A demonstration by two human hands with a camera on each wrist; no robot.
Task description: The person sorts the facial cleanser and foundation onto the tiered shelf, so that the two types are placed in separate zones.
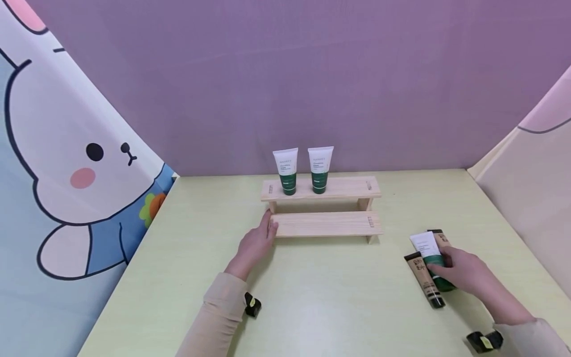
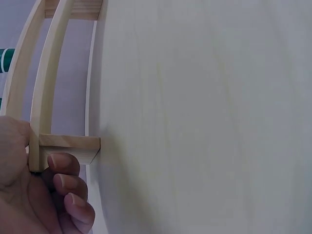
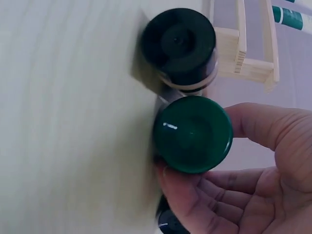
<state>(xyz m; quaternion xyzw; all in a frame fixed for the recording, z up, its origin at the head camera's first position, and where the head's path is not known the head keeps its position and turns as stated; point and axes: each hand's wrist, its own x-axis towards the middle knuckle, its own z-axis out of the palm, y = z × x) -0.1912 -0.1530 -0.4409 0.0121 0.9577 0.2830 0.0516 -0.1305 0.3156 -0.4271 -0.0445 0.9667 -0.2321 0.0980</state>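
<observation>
- Right tan tube (image 1: pixel 440 239) is mostly hidden: in head view only its upper end comes out behind the green-white tube (image 1: pixel 427 244).
- Writing on all tubes is too small or blurred to read w/ certainty.
- Standing tubes (image 1: pixel 287 168), two pcs., are upright on the upper step of the wooden rack (image 1: pixel 327 225); in L wrist view the left edge cuts them, only green bits remain.
- R wrist view shows the green cap (image 3: pixel 192 134) end-on, w/ the tube's body hidden behind it; head view gives its length, slanted btwn the right tan tube and the left tan tube (image 1: pixel 419 270), on the right part of the table (image 1: pixel 334 307).
- Cannot tell if the green-white tube touches the table.
- L wrist view shows what head view hides: the bent fingers of the L hand (image 1: pixel 256 243), curled round the end of the lower step; head view has only the thumb side clear.
- R hand (image 1: pixel 466 270): thumb on one side, fingers on the other, clamped on the green-white tube near its cap; the gap btwn them is approx. the cap's width.
- The left tan tube lies just beside, w/ its black cap (image 3: pixel 179 41) toward the person.
</observation>
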